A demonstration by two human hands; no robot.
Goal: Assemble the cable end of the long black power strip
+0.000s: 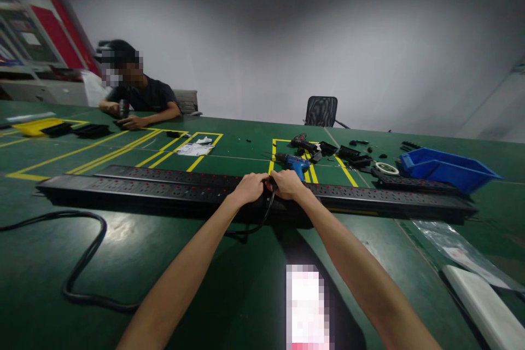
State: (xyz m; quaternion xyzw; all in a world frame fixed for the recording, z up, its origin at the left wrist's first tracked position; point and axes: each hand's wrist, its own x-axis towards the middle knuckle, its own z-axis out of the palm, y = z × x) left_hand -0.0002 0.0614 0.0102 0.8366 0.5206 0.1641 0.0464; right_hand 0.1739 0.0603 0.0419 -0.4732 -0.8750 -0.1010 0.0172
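Long black power strips point(135, 188) lie side by side across the green table, with rows of sockets and small red marks on top. My left hand point(249, 188) and my right hand point(287, 184) meet over their middle, fingers closed and thumbs close together. A black cable point(270, 208) comes out between them at the right hand's fingers and curves down to the table in front of the strips. What the left fingers pinch is hidden. Just behind my right hand lies a blue cordless drill point(294, 163).
Behind the strips lie a second drill point(305, 144), black plastic parts point(348, 153), a tape roll point(386, 168) and a blue bin point(449, 167). Loose cable point(88, 254) loops at left; a plastic bag point(455, 249) lies at right. Across the table sits a person point(143, 93) holding a tool.
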